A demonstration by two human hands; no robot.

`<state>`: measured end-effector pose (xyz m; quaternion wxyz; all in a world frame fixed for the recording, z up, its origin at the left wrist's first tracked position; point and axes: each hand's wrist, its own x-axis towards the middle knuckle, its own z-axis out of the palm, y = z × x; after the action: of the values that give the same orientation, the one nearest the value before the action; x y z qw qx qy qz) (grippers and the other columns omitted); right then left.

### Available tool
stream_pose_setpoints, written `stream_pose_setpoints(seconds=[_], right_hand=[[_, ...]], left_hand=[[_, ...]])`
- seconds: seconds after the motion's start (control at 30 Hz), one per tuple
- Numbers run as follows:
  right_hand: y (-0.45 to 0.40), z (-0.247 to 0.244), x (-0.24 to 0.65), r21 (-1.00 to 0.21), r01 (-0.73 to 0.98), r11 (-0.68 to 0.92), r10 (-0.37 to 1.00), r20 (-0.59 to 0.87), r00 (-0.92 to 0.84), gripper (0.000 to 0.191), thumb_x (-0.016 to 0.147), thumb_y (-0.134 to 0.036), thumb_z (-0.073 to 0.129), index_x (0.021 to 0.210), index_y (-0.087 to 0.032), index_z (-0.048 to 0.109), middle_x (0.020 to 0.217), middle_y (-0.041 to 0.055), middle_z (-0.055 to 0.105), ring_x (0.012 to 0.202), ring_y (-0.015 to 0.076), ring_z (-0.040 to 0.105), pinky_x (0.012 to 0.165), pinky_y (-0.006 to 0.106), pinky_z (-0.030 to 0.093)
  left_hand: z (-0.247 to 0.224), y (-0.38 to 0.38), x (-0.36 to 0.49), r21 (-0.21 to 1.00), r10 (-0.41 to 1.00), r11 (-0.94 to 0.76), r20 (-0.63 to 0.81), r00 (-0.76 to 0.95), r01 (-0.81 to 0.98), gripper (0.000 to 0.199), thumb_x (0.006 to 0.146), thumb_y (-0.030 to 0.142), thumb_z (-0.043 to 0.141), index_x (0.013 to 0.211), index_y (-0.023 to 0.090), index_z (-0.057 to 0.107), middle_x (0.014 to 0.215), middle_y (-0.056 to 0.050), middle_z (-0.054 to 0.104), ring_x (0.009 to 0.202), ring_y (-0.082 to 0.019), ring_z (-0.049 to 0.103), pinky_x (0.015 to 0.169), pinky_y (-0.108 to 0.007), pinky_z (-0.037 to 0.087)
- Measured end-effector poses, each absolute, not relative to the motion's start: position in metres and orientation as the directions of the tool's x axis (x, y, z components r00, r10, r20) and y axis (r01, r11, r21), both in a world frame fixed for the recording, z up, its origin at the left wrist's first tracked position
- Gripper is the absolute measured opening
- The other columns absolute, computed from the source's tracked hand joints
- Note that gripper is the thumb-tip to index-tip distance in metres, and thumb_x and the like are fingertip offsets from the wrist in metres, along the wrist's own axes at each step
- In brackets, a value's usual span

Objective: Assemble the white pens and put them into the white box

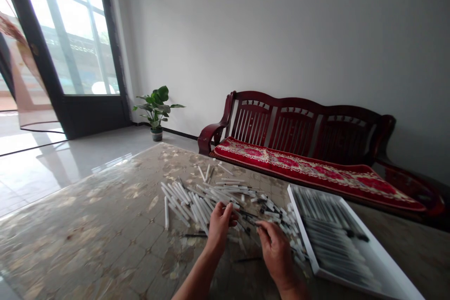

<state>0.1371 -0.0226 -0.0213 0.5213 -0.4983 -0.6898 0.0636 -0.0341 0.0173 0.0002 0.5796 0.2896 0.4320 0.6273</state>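
Lying beyond the hands: white tubes

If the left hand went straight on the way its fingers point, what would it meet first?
Most likely the loose white tubes lying just ahead of the left hand, though its height is unclear, so it might pass over them.
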Motion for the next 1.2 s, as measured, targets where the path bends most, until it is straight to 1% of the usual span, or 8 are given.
stream_pose_setpoints(seconds=[0.2,0.33,0.5,0.67,0.8,1.0,1.1,1.2], right_hand=[[-0.026,-0.003,0.121,-0.923,0.194,0.332,0.941,0.337,-0.008,0.049,0.083,-0.062,0.058,0.104,-0.019,0.067,0.072,0.0039,0.07,0.064,0.0195,0.066,0.056,0.026,0.051],[-0.023,0.004,0.119,-0.974,0.026,0.223,0.974,0.222,-0.037,0.052,0.082,-0.063,0.058,0.107,-0.019,0.065,0.076,0.0053,0.071,0.068,0.0201,0.066,0.056,0.026,0.049],[-0.015,-0.011,0.117,-0.966,-0.034,0.257,0.966,0.256,0.032,0.047,0.072,-0.058,0.072,0.096,-0.018,0.065,0.067,0.0023,0.068,0.057,0.0179,0.063,0.05,0.025,0.047],[-0.007,-0.024,0.131,-0.898,0.285,0.335,0.901,0.394,0.182,0.04,0.086,-0.056,0.057,0.092,-0.019,0.07,0.071,0.0043,0.07,0.061,0.0195,0.065,0.054,0.027,0.05],[-0.007,-0.022,0.135,-0.6,0.69,0.406,0.818,0.575,0.019,0.025,0.092,-0.033,0.05,0.096,-0.024,0.073,0.089,0.0058,0.072,0.083,0.0213,0.068,0.072,0.029,0.053],[-0.009,-0.017,0.117,-0.245,0.881,0.406,0.793,0.573,-0.206,0.031,0.084,-0.007,0.049,0.085,-0.029,0.072,0.08,0.0036,0.067,0.078,0.0205,0.066,0.066,0.028,0.049],[-0.008,-0.021,0.115,-0.218,0.898,0.382,0.776,0.603,-0.183,0.03,0.079,-0.004,0.049,0.078,-0.027,0.068,0.078,0.0043,0.067,0.078,0.0226,0.066,0.067,0.03,0.05],[-0.006,-0.028,0.118,-0.337,0.866,0.369,0.763,0.642,-0.075,0.025,0.08,-0.008,0.05,0.08,-0.027,0.066,0.079,0.0044,0.069,0.078,0.0225,0.067,0.067,0.03,0.051]], left_hand=[[0.003,0.009,-0.028,0.704,0.937,0.345,-0.295,0.187,-0.621,0.026,0.074,0.034,0.078,0.078,0.015,0.06,0.075,-0.004,0.071,0.054,-0.008,0.064,0.05,-0.017,0.051],[0.006,0.008,-0.028,0.642,0.926,0.372,-0.304,0.223,-0.671,0.02,0.079,0.027,0.075,0.078,0.014,0.06,0.073,-0.003,0.069,0.054,-0.007,0.064,0.05,-0.015,0.053],[0.006,0.004,-0.023,0.637,0.91,0.413,-0.264,0.319,-0.651,0.024,0.078,0.029,0.077,0.075,0.015,0.057,0.063,0.0,0.064,0.051,-0.009,0.065,0.047,-0.016,0.052],[0.007,0.01,-0.028,0.628,0.948,0.302,-0.279,0.156,-0.717,0.018,0.082,0.025,0.072,0.08,0.015,0.058,0.074,-0.003,0.07,0.058,-0.01,0.069,0.05,-0.016,0.054],[0.007,0.016,-0.034,0.616,0.958,0.194,-0.286,0.012,-0.763,0.018,0.08,0.022,0.074,0.082,0.017,0.056,0.079,-0.003,0.071,0.062,-0.011,0.07,0.054,-0.016,0.056],[0.002,0.016,-0.028,0.608,0.951,0.21,-0.307,0.016,-0.766,0.02,0.079,0.021,0.075,0.08,0.016,0.056,0.072,-0.001,0.068,0.061,-0.011,0.07,0.054,-0.017,0.056],[0.0,0.016,-0.027,0.619,0.954,0.21,-0.3,0.02,-0.757,0.02,0.079,0.023,0.075,0.08,0.016,0.056,0.073,-0.002,0.068,0.061,-0.01,0.069,0.054,-0.016,0.055],[-0.001,0.016,-0.028,0.633,0.951,0.211,-0.309,0.007,-0.745,0.024,0.076,0.025,0.079,0.078,0.016,0.056,0.071,-0.001,0.067,0.06,-0.01,0.069,0.054,-0.016,0.055]])
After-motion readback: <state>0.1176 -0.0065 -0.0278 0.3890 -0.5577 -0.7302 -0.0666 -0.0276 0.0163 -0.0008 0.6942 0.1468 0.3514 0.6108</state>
